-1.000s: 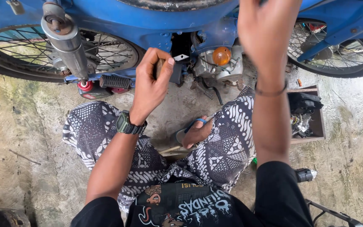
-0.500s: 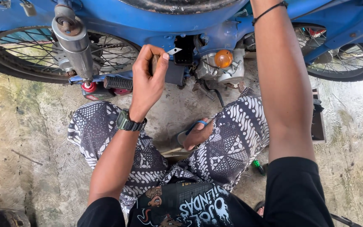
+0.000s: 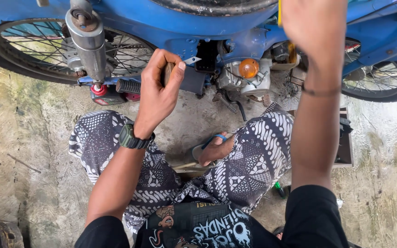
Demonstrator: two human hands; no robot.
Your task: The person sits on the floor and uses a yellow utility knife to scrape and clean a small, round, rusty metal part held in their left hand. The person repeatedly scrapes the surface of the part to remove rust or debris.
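Observation:
I sit cross-legged on concrete facing a blue motorcycle (image 3: 171, 20). My left hand (image 3: 158, 92), with a dark watch on its wrist, is closed around a brown-handled tool (image 3: 167, 71). The tool's metal tip (image 3: 192, 60) points at a dark grey cover (image 3: 194, 81) low on the bike's side. My right hand (image 3: 313, 27) is raised against the bike's upper body beside a yellow strip (image 3: 280, 11). It is blurred, its fingers reach past the frame's top, and I cannot see a grasp.
A chrome shock absorber (image 3: 88, 39) and the spoked rear wheel (image 3: 24, 50) are at the left, with a black foot peg (image 3: 128, 86) below. An orange lamp (image 3: 248, 68) sits by the engine. The front wheel (image 3: 382, 78) and a wooden box (image 3: 345, 142) are at the right.
My left hand stays on the tool at the same spot on the bike. My right arm has stayed raised and has shifted a little to the right, its hand back in view.

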